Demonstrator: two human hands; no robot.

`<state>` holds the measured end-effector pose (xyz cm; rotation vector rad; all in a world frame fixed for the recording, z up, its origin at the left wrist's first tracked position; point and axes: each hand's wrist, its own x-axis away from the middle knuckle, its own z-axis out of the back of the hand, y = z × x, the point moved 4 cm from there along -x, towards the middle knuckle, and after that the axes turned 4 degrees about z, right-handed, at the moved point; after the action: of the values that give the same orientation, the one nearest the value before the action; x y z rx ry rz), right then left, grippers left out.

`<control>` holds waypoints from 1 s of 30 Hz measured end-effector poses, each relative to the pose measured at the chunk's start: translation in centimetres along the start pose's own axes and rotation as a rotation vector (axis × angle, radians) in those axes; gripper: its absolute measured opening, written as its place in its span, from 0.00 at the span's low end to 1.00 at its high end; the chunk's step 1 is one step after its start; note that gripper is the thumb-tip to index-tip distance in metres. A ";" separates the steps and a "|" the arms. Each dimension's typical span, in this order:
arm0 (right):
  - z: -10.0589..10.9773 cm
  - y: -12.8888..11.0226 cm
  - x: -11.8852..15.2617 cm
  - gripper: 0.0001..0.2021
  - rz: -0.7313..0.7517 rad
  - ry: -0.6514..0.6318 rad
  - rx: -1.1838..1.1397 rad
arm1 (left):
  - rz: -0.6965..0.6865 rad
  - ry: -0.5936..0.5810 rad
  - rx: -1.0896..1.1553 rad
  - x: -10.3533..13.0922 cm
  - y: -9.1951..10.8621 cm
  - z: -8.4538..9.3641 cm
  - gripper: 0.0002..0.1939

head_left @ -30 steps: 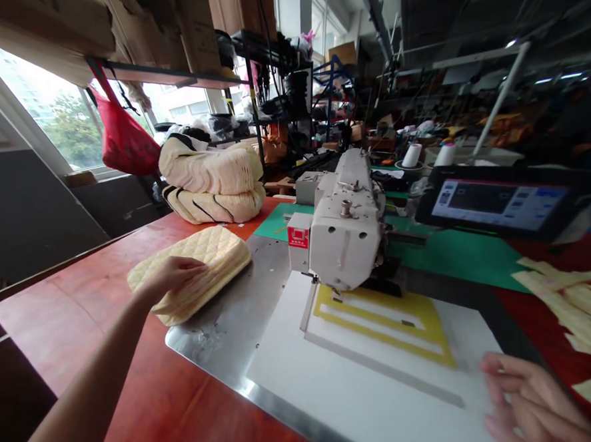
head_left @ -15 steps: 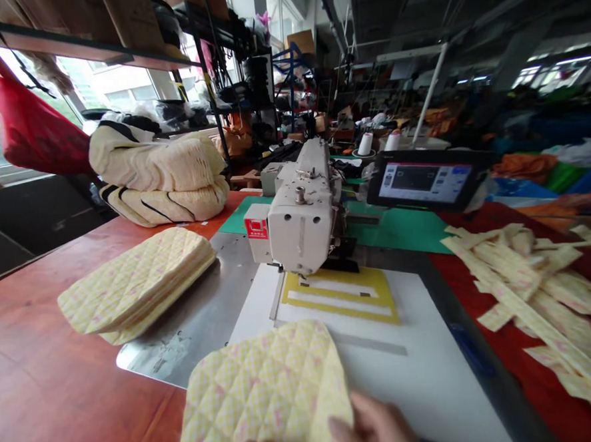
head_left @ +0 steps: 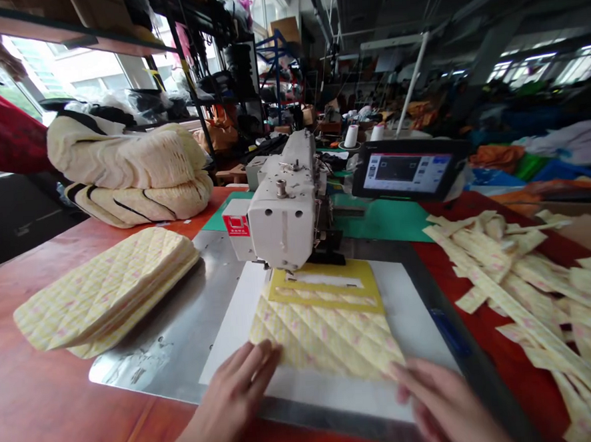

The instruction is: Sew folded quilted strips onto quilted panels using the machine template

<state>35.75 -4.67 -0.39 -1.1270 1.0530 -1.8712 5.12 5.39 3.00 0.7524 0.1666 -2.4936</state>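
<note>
Since the quilted fabric (head_left: 327, 336) seems soft, it should be held at near corners, touched by left hand (head_left: 240, 388) and right hand (head_left: 436, 392), grip closure being unclear.

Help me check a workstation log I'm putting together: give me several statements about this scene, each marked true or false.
1. The control screen is lit. True.
2. The quilted piece lies partly under the yellow template. True.
3. The left hand is on the control screen. False: it is at the quilted piece's near left corner.
4. The right hand is at the quilted piece's near right corner. True.
5. The loose fabric strips lie left of the sewing machine. False: they lie to its right.
</note>
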 end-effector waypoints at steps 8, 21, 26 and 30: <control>1.2 -2.0 -7.3 0.22 0.561 0.408 0.623 | 0.147 -0.046 0.152 -3.6 -4.5 -5.0 0.16; 2.0 -0.8 -7.9 0.23 0.641 0.407 0.658 | 0.326 -0.129 0.279 -3.8 -4.0 -4.3 0.10; 2.2 -0.8 -7.6 0.25 0.594 0.395 0.620 | 0.347 -0.148 0.321 -3.4 -4.0 -3.9 0.10; 2.4 -0.9 -7.7 0.27 0.590 0.384 0.633 | 0.360 -0.137 0.333 -3.3 -4.1 -3.9 0.10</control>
<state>40.67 1.70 -1.54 -0.0731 0.7733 -1.7525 7.26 11.38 1.42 0.6672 -0.4077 -2.2365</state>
